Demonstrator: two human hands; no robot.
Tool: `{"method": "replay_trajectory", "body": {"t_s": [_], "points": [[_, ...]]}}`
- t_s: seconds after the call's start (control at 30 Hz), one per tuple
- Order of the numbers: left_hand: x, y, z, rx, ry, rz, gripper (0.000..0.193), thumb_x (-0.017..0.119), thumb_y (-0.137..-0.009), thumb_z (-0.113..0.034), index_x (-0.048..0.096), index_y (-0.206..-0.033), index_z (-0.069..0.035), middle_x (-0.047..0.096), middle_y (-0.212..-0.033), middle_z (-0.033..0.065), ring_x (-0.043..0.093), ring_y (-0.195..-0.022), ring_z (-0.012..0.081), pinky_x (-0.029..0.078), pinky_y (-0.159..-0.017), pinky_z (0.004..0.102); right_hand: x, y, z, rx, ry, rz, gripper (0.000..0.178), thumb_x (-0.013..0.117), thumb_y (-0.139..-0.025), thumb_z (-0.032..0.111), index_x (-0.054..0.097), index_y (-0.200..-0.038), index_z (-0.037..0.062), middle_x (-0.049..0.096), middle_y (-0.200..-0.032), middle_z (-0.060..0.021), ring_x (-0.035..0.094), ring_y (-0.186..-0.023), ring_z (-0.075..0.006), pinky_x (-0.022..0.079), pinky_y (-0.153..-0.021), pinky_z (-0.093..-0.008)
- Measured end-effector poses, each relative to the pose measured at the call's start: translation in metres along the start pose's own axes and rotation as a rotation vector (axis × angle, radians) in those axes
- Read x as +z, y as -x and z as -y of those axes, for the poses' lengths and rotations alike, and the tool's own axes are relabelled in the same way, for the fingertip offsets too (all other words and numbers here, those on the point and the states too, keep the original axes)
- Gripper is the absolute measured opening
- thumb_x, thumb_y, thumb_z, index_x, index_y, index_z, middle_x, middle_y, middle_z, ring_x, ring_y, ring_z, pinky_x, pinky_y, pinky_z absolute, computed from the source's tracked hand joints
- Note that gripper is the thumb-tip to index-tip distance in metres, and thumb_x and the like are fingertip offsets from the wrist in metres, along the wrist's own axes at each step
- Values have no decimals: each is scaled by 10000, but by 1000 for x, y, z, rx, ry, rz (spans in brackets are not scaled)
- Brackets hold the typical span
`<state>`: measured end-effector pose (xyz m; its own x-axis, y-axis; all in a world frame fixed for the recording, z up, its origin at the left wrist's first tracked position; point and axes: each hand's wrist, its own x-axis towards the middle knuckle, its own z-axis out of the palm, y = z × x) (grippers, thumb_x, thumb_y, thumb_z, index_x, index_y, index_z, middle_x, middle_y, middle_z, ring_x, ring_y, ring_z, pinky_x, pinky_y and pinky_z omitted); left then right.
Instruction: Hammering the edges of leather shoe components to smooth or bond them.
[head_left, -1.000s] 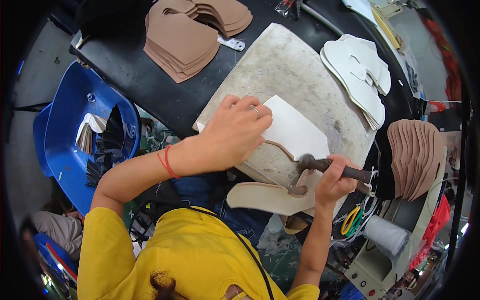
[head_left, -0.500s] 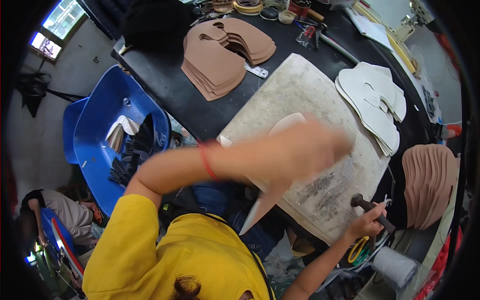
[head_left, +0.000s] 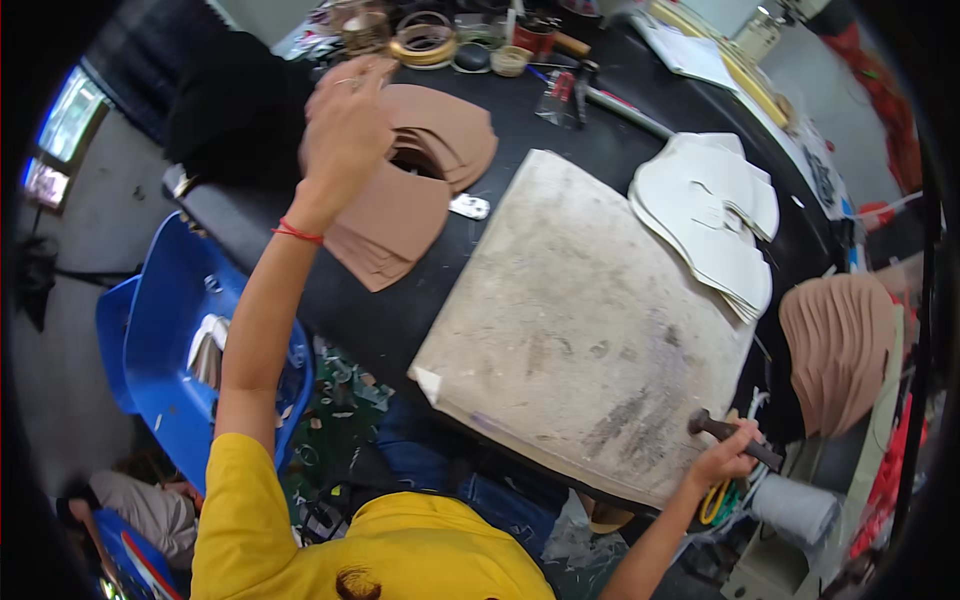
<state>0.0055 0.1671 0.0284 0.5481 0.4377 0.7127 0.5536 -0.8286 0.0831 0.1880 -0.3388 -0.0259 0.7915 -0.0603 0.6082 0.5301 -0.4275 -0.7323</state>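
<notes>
My left hand (head_left: 348, 130) reaches far left, over a stack of brown curved sheet pieces (head_left: 400, 215). Its fingers stretch across the far part of the stack; slight blur and the hand itself hide whether the fingertips touch it. Nothing shows in its grasp. Closed around a dark hammer (head_left: 712, 426), my right hand (head_left: 733, 455) stays by the near right corner of a worn pale board (head_left: 560, 290). The hammer's head points left. A stack of white curved pieces (head_left: 690, 205) overlaps the board's far right edge.
More brown pieces (head_left: 838, 350) stand in a row at the right, near a white thread spool (head_left: 795, 508). A blue chair-like shell (head_left: 160, 340) holds scraps at the left. Tape rolls (head_left: 423, 42) and jars line the back. Another person (head_left: 140, 510) sits at lower left.
My left hand has swung from above the board to the brown stack at far left. A pale-and-brown piece below that arm has gone from view. My right hand keeps the hammer.
</notes>
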Motion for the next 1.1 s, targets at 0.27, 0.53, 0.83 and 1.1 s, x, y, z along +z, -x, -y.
{"method": "replay_trajectory", "body": {"t_s": [0.27,0.53,0.83,1.1], "points": [[102,-40,-246,39,542,519,549,622,-812,-408,560,-1087,64,526,-1135,172,467,-1065,301,417,-866,381,6,4,15,-168,254,-38,288,487,-847,191,589,-682,-22,581,-655,-122,542,-645,-277,407,-639,-370],[81,-41,-294,8,805,399,331,639,-814,-213,514,-1038,-4,563,-1042,196,596,-864,325,479,-754,377,8,-6,23,-284,350,-40,277,508,-832,211,603,-647,27,568,-602,-85,525,-590,-286,364,-628,-393],[-63,-4,-171,-86,941,844,524,643,-795,-108,447,-1277,-52,543,-1156,104,543,-1029,162,440,-864,267,3,-8,25,-252,331,-94,204,578,-844,168,602,-745,-9,595,-701,-89,517,-666,-251,369,-689,-370],[-19,84,-251,730,832,561,453,699,-758,-216,533,-1162,-97,511,-1232,114,367,-1269,325,309,-1043,468,3,3,9,-241,262,-43,273,551,-880,206,622,-806,-46,592,-713,-106,550,-732,-224,436,-739,-340]]}}
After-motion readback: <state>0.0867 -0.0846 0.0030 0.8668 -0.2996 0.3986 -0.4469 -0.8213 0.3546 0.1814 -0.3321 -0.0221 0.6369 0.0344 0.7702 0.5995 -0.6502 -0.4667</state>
